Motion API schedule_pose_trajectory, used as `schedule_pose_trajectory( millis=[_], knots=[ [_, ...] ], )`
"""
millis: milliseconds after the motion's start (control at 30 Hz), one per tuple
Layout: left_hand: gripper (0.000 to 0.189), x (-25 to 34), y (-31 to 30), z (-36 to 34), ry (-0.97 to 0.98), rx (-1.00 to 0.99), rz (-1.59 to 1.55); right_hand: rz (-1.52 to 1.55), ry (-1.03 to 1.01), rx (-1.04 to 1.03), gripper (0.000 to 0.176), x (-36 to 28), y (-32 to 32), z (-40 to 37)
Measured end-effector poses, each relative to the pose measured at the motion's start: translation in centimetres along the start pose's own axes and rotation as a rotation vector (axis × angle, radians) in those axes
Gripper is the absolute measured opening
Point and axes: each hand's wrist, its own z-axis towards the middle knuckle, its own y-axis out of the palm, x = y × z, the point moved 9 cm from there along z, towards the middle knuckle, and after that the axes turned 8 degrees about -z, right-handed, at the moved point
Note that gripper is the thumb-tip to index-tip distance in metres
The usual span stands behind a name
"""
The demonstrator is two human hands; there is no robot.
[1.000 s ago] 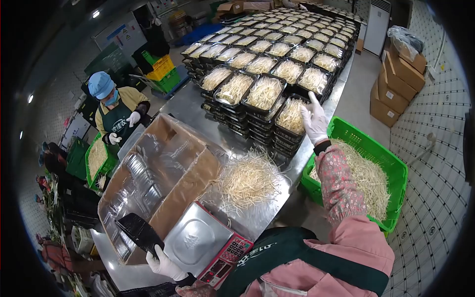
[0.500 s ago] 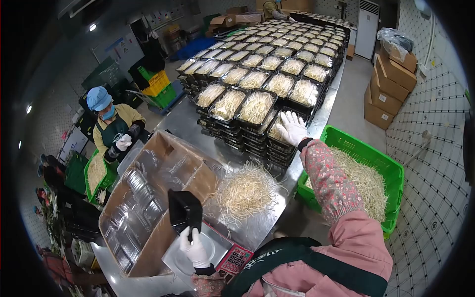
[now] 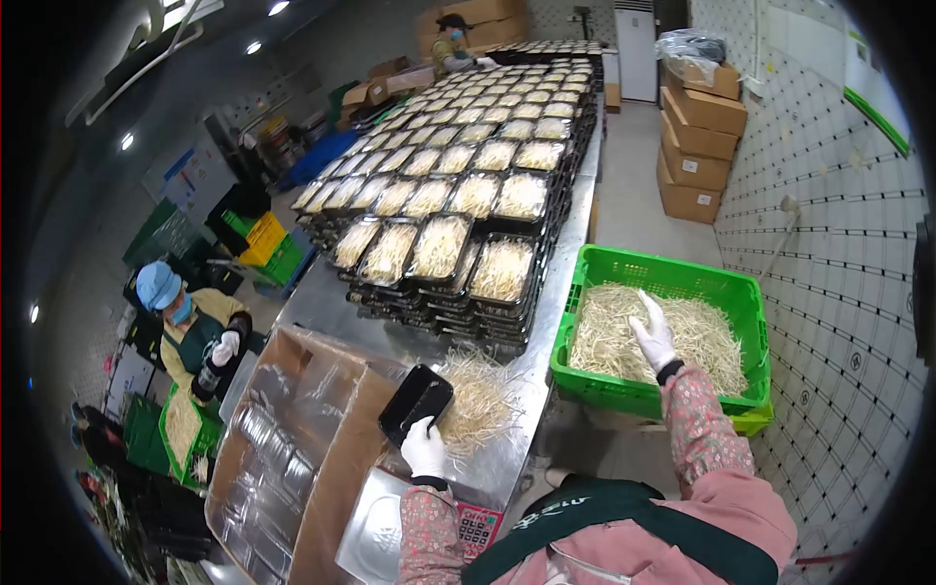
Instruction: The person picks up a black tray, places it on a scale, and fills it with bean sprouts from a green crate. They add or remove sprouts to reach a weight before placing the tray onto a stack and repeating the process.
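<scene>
White gloves cover both hands. My left hand point(image 3: 425, 449) grips an empty black tray point(image 3: 416, 404) by its near end, over the table between the carton and a loose pile of sprouts point(image 3: 475, 405). Below it is a scale with a metal plate point(image 3: 375, 526) and a red keypad point(image 3: 478, 527). My right hand point(image 3: 652, 332) is over the sprouts point(image 3: 609, 327) in the green crate point(image 3: 666, 276), its fingers apart and nothing seen in them. Stacked trays filled with sprouts point(image 3: 502, 269) stand beyond the pile.
An open carton point(image 3: 336, 458) holds clear plastic lids at the left. Across the metal table point(image 3: 552, 369), a co-worker in a blue cap point(image 3: 200, 331) stands by another green crate point(image 3: 185, 429). Another person point(image 3: 454, 49) is at the far end. Boxes point(image 3: 697, 146) are stacked at the right.
My right hand has left the tray stack and moved right, over the green crate. My left hand has brought the black tray right, nearer the sprout pile. The view has shifted.
</scene>
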Motion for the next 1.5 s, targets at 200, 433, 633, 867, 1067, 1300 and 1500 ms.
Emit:
schedule_pose_trajectory(
  millis=[200, 433, 633, 867, 1067, 1300, 1500],
  knots=[
    [0.062, -1.0, 2.8, 0.9, -0.110, -0.254, 0.178, -0.744, 0.366, -0.415, 0.053, 14.6, -6.9, -13.5],
    [0.060, 7.1, 3.3, 1.6, 0.110, -0.112, -0.168, -0.694, 0.345, -0.330, 0.047, 13.3, -6.3, -13.2],
    [0.052, 16.7, 11.0, 1.0, 0.064, -0.361, -0.551, 0.062, 0.453, -0.495, 0.060, 18.7, -6.4, -12.4],
    [0.064, 26.5, 22.8, 0.2, -0.084, -0.804, -0.598, -0.332, 0.482, -0.381, 0.080, 28.6, -14.2, -3.5],
    [0.088, 28.2, 36.8, -2.6, 0.273, -1.101, -0.143, -0.484, 0.487, -0.625, 0.096, 34.4, -9.2, 0.5],
    [0.126, 29.0, 44.9, -5.9, 0.318, -1.199, 0.137, -0.588, 0.531, -0.710, 0.107, 28.9, -0.2, 4.9],
    [0.036, 27.4, 44.7, -5.4, 0.328, -1.132, 0.014, -0.223, -0.013, -0.693, 0.034, 19.5, 10.8, -0.2]
  ],
)
